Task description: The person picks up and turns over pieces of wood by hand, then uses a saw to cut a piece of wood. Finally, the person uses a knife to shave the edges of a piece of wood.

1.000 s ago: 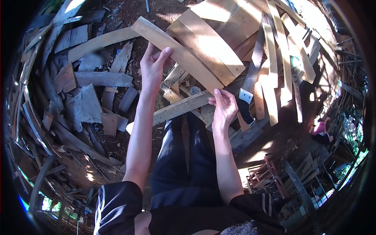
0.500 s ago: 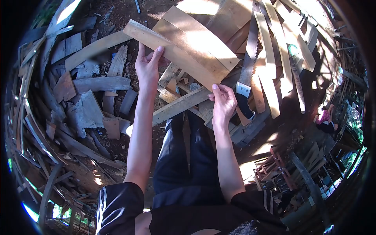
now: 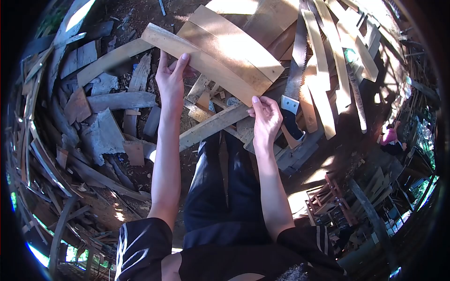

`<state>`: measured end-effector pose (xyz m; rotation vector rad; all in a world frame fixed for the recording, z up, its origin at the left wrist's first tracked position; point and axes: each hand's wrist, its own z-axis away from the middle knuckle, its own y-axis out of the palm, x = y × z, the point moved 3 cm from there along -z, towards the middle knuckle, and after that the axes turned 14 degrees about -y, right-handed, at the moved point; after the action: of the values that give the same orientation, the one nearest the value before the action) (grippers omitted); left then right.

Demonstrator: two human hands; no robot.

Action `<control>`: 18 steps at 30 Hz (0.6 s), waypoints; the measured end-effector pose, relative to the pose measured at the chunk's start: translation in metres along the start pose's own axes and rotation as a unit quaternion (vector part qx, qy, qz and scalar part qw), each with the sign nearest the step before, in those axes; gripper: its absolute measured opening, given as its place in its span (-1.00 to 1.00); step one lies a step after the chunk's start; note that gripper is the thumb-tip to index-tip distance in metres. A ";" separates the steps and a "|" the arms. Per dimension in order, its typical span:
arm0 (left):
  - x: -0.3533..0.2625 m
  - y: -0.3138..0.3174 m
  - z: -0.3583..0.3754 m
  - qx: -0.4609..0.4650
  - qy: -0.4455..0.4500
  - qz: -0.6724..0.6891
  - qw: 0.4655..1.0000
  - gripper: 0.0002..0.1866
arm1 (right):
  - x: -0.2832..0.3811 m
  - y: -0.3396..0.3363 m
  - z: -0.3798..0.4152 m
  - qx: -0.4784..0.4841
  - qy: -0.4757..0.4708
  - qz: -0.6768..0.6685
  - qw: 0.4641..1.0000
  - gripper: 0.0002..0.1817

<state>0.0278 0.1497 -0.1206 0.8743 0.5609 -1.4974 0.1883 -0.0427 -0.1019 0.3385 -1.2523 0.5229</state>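
Both hands hold a curved wooden slat (image 3: pixel 201 58) that runs from the upper left of the frame down toward the centre. The left hand (image 3: pixel 171 79) grips it near its upper end, fingers (image 3: pixel 182 63) wrapped over the front edge and closed on the wood. The right hand (image 3: pixel 266 117) pinches the lower end, its fingers (image 3: pixel 256 104) curled tight around the tip of the slat. The slat is lifted above the ground and lies just beside a wider curved board (image 3: pixel 234 40), their long edges touching or nearly so.

Right of the right hand, a handsaw (image 3: pixel 295 79) lies on a pile of pale wooden strips (image 3: pixel 323 70), its dark handle (image 3: pixel 293 126) pointing toward the person. A long plank (image 3: pixel 211 127) crosses under the hands above the person's dark trousers (image 3: pixel 220 187). Weathered grey scraps of wood (image 3: pixel 103 126) cover the ground at the left of the frame. At the far right edge a second person in pink (image 3: pixel 390 136) sits low.
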 end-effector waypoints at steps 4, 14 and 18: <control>0.000 0.001 0.000 -0.005 -0.003 0.001 1.000 -0.44 | -0.001 -0.001 -0.001 0.004 -0.005 -0.004 1.000 -0.81; 0.000 0.003 0.001 0.001 -0.001 0.016 1.000 -0.29 | -0.005 -0.003 -0.005 0.021 0.002 0.021 1.000 -0.82; 0.001 0.003 -0.003 0.010 0.008 0.022 1.000 -0.22 | -0.005 -0.005 -0.008 0.037 0.001 0.031 0.999 -0.82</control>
<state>0.0308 0.1511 -0.1224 0.9090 0.5372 -1.4594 0.1961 -0.0437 -0.1092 0.3626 -1.2457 0.6240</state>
